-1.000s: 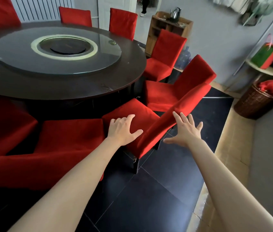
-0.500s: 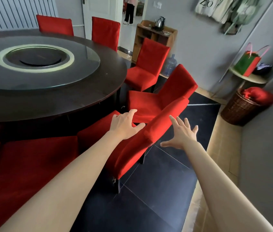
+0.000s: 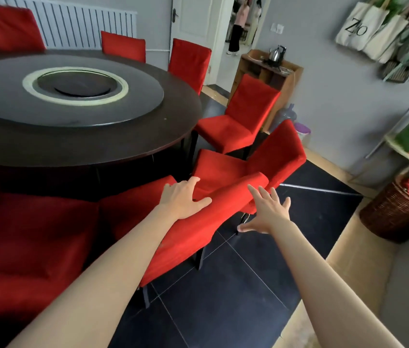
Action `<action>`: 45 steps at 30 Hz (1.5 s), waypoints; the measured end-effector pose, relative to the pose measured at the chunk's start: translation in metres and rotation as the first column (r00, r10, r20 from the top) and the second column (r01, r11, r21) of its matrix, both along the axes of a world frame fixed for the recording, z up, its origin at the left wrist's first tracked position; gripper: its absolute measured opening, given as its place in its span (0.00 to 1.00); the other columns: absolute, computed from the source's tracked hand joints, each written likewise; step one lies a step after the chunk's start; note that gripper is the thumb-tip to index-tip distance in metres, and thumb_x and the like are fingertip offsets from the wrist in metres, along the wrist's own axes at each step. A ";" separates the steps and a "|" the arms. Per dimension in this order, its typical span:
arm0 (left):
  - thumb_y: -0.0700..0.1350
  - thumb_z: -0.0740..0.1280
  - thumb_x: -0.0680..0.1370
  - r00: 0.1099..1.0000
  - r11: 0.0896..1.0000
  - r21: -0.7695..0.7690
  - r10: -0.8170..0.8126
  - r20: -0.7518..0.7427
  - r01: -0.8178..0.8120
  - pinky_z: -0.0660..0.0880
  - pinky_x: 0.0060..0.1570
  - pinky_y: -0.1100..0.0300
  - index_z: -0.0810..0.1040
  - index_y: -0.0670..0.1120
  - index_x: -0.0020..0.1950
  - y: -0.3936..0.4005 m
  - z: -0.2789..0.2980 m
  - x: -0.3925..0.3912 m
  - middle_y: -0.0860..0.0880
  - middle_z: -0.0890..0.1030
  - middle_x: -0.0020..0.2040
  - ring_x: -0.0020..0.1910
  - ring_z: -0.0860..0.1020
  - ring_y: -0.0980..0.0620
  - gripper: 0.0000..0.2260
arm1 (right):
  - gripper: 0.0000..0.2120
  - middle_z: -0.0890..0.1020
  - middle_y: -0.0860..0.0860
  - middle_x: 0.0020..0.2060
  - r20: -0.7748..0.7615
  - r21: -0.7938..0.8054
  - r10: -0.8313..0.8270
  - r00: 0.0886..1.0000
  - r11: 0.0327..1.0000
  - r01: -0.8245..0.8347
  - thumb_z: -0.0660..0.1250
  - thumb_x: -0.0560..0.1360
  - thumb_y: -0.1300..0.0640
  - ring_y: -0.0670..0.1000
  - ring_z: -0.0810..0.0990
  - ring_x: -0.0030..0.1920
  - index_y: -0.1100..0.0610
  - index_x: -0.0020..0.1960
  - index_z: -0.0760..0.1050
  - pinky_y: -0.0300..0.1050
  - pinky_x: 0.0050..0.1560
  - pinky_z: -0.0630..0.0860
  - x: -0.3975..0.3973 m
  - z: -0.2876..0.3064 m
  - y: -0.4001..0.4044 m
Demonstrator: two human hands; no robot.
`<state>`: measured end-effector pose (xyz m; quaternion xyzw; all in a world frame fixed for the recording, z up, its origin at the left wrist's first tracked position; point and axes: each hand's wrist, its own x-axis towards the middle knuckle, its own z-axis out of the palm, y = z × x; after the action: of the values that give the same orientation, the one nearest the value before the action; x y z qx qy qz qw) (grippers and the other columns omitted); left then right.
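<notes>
**Item: red chair** (image 3: 195,234). Cloth cover, dark legs. We found it standing on the dark tiled floor (image 3: 223,310) at the edge of the round surface (image 3: 123,146). Its seat pointed toward the rim and its back was turned to us, slanting across the view.

**Left hand** (image 3: 183,199). The fingers were hooked over the top edge of the back and the thumb lay along its near face. We judged this a hold for steering the chair.

**Right hand** (image 3: 268,214). The fingers were spread and straight, holding nothing, just beside the far end of the back. We could not tell whether it touched the cloth. We judged it was there to take the other end, so the chair would move square rather than swing.

**Second chair** (image 3: 276,156). It stood close against the far end, a likely snag.

**Wicker basket** (image 3: 396,217). It sat well apart, by the wall.
</notes>
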<state>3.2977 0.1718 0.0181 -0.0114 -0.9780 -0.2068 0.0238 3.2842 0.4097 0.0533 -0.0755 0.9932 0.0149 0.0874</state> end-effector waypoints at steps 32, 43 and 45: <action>0.71 0.53 0.75 0.740 0.745 -0.199 0.663 0.111 -0.637 0.71 0.57 0.50 0.67 0.51 0.72 0.054 -0.051 -0.010 0.49 0.79 0.62 0.60 0.77 0.47 0.34 | 0.50 0.76 0.48 0.62 0.214 -0.009 0.643 0.735 0.754 -0.657 0.75 0.55 0.32 0.56 0.71 0.67 0.43 0.73 0.62 0.64 0.69 0.57 -0.183 -0.059 0.005; 0.72 0.51 0.75 0.712 0.686 -0.301 0.701 0.030 -0.662 0.71 0.55 0.54 0.77 0.52 0.63 0.056 -0.056 0.010 0.52 0.83 0.51 0.52 0.80 0.50 0.32 | 0.27 0.79 0.43 0.41 0.133 -0.031 0.645 0.753 0.762 -0.647 0.69 0.59 0.26 0.51 0.78 0.51 0.44 0.47 0.73 0.53 0.58 0.69 -0.160 -0.066 0.023; 0.73 0.50 0.74 0.727 0.697 -0.331 0.685 0.046 -0.636 0.72 0.54 0.53 0.77 0.52 0.63 0.055 -0.055 0.013 0.52 0.84 0.50 0.51 0.80 0.50 0.32 | 0.28 0.79 0.43 0.41 0.122 -0.032 0.637 0.761 0.769 -0.638 0.68 0.59 0.26 0.51 0.79 0.51 0.44 0.49 0.74 0.52 0.58 0.70 -0.151 -0.069 0.029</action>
<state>3.3110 0.2265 -0.0367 0.3553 -0.9339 -0.0377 0.0136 3.1328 0.4387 -0.0153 -0.4087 0.9008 0.0448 0.1397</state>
